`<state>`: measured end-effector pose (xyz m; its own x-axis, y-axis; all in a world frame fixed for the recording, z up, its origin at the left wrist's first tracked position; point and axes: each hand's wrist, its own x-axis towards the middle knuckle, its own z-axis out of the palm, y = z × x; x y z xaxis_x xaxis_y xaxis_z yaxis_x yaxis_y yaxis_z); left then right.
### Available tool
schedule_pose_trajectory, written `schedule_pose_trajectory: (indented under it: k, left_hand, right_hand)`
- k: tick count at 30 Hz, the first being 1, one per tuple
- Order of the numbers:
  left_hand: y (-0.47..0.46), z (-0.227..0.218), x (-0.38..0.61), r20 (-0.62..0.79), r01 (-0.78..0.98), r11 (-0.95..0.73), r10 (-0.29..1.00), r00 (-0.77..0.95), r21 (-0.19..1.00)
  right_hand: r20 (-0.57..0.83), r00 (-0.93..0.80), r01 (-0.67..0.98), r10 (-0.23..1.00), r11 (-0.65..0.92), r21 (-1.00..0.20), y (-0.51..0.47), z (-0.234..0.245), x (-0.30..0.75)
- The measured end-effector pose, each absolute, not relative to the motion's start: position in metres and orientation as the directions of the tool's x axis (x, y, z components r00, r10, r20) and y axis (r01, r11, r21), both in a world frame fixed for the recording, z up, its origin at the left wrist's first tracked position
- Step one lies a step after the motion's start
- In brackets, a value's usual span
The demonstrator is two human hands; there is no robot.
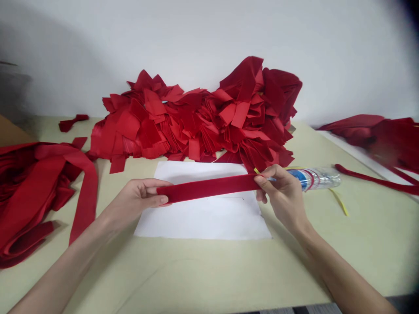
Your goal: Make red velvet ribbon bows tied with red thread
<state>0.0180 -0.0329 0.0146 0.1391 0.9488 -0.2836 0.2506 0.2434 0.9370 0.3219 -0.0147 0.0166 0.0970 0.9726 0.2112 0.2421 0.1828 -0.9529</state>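
A red velvet ribbon strip (209, 188) is stretched flat between both hands, just above a white sheet of paper (203, 218) on the table. My left hand (139, 198) pinches the strip's left end between thumb and fingers. My right hand (281, 192) pinches its right end. The strip runs slightly uphill to the right. A thin pencil line is drawn on the paper below the strip.
A big heap of folded red ribbon bows (199, 120) lies behind the paper. Long red ribbon (39, 187) is piled at the left. A plastic water bottle (314, 178) lies at the right, with more red fabric (379, 133) beyond. A wall rises behind the beige table (366, 235).
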Motion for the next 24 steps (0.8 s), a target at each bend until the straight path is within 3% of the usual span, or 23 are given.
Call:
schedule_pose_trajectory:
  k: [5,16,20,22,24]
  left_hand:
    - [-0.034,0.009,0.022,-0.251,0.196,0.227,0.962,0.111,0.954]
    - [-0.031,-0.003,0.019,-0.398,0.008,0.399,0.913,0.094,0.917]
    - [-0.031,-0.001,0.019,-0.39,0.037,0.388,0.914,0.115,0.921]
    - [-0.03,0.002,0.019,-0.397,0.069,0.391,0.904,0.157,0.918]
    - [-0.03,0.004,0.019,-0.417,0.111,0.403,0.888,0.195,0.908]
  right_hand:
    - [0.186,0.113,0.182,0.976,0.164,-0.97,-0.01,0.014,0.326]
    - [0.196,0.099,0.21,0.976,0.172,-0.963,-0.008,0.012,0.327]
    - [0.111,-0.006,0.407,0.994,0.104,-0.908,-0.006,0.011,0.33]
    - [0.11,-0.02,0.587,0.994,0.101,-0.803,-0.006,0.009,0.331]
    - [0.216,0.008,0.741,0.976,0.14,-0.657,-0.009,0.008,0.329]
